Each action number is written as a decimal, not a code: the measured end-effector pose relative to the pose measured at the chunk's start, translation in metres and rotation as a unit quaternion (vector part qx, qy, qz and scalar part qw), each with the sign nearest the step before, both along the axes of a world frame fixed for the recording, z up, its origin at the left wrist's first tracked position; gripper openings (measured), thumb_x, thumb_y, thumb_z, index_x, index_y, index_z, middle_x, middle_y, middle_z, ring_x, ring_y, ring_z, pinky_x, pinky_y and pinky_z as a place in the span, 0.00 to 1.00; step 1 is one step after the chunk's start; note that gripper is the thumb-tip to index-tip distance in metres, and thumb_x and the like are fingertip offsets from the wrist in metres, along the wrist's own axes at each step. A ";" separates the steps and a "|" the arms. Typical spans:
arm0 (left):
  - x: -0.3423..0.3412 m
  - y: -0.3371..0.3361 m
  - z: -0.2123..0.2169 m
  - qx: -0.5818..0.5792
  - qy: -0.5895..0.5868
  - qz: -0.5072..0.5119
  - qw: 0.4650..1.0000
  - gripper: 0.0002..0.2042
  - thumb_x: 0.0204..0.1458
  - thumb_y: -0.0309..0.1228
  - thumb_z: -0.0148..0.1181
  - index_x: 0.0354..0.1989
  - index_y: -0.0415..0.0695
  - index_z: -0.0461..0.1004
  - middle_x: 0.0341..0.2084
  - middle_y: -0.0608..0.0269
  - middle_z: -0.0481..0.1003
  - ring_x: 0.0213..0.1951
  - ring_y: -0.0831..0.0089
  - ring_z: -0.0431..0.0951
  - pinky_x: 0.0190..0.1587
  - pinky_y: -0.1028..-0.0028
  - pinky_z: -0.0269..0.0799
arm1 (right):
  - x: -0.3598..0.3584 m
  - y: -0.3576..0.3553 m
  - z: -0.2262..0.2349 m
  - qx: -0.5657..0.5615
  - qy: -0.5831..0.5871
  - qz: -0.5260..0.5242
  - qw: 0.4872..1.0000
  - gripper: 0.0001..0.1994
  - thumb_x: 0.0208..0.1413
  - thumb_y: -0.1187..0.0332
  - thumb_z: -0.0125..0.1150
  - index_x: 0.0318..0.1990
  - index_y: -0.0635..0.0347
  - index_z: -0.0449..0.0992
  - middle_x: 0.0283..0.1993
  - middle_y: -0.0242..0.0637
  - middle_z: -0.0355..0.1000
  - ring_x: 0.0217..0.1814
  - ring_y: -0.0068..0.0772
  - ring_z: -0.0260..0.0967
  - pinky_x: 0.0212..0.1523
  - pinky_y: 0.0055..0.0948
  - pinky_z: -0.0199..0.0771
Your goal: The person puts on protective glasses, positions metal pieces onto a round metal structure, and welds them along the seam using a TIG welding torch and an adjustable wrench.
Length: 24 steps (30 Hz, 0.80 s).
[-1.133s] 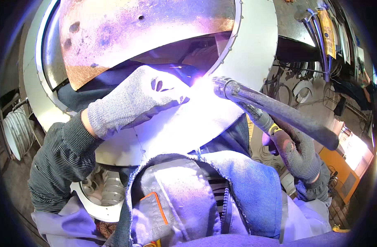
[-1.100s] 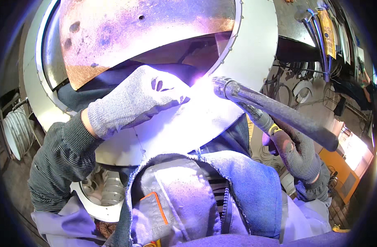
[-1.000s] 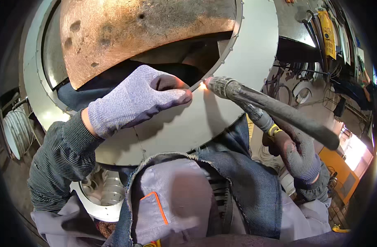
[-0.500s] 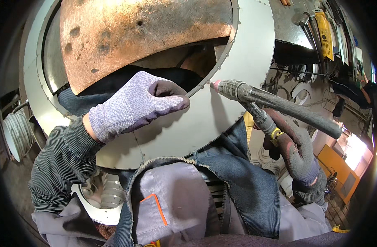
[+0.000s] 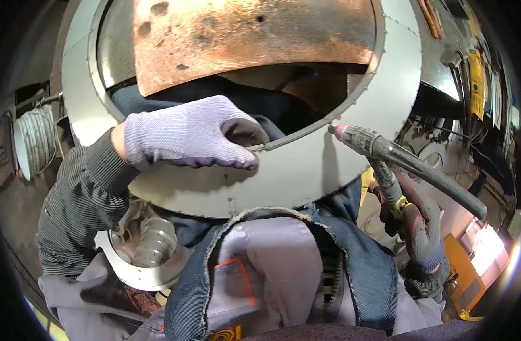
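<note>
A large pale metal ring [image 5: 291, 179], dotted with small weld spots along its inner and outer edges, lies in front of me. My left hand [image 5: 200, 133], in a lilac knit glove with a dark palm, is closed on the ring's near inner rim, thumb on the flat face and fingers curled into the opening. My right hand [image 5: 416, 221], gloved in grey, grips the handle of a TIG welding torch [image 5: 408, 156]. The torch's pink nozzle points left, close to the inner rim, right of my left hand. Whether its tip touches the metal I cannot tell.
A stained copper-coloured plate [image 5: 254, 40] spans the ring's opening, with dark blue cloth [image 5: 141, 102] below it. A white spool [image 5: 36, 142] stands left. Below left is a smaller ring-shaped part [image 5: 158, 278]. A hammer [image 5: 452, 59] and a yellow packet [image 5: 476, 85] lie far right.
The view has shifted, so ring and plate sit farther right and higher. My left hand now holds the rim farther left along the ring. The torch nozzle stays close to the rim.
</note>
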State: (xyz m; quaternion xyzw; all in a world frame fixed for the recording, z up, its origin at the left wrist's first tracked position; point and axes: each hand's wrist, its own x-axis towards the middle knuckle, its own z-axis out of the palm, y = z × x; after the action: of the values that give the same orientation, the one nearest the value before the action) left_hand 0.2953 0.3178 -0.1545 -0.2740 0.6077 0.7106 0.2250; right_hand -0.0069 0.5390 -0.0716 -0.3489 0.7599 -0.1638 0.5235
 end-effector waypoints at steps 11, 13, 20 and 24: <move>-0.006 0.016 0.002 -0.070 -0.031 0.049 0.996 0.13 0.59 0.34 0.60 0.41 0.35 0.81 0.26 0.61 0.81 0.30 0.83 0.73 0.37 0.77 0.72 | 0.002 -0.008 0.005 0.005 -0.019 0.039 0.999 0.46 0.59 0.31 0.48 0.66 0.70 0.65 0.33 0.30 0.70 0.28 0.17 0.64 0.26 0.18 0.62; -0.006 0.015 0.003 -0.062 -0.012 0.051 0.997 0.14 0.60 0.35 0.60 0.41 0.34 0.81 0.27 0.61 0.81 0.30 0.84 0.73 0.38 0.77 0.73 | -0.003 -0.008 0.004 -0.010 -0.039 0.053 0.998 0.45 0.59 0.32 0.48 0.66 0.70 0.64 0.35 0.31 0.71 0.30 0.17 0.65 0.27 0.19 0.64; -0.011 0.013 0.001 -0.008 -0.046 0.048 0.998 0.17 0.62 0.37 0.59 0.46 0.32 0.78 0.29 0.63 0.81 0.34 0.83 0.74 0.41 0.76 0.73 | -0.003 -0.013 0.004 -0.036 -0.030 0.043 0.998 0.44 0.61 0.33 0.48 0.67 0.70 0.63 0.39 0.34 0.73 0.31 0.18 0.65 0.28 0.20 0.66; -0.011 0.027 0.011 -0.132 0.041 0.052 0.989 0.14 0.60 0.31 0.57 0.49 0.33 0.75 0.33 0.51 0.80 0.36 0.64 0.80 0.43 0.69 0.75 | -0.007 -0.020 0.013 0.008 -0.059 0.039 0.997 0.21 0.59 0.66 0.56 0.56 0.71 0.74 0.56 0.51 0.75 0.59 0.39 0.74 0.59 0.31 0.70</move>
State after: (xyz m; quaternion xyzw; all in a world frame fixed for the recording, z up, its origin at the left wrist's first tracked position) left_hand 0.2840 0.3452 -0.1434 -0.3035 0.6897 0.6455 0.1248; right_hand -0.0138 0.5186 -0.0585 -0.3641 0.7146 -0.1572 0.5762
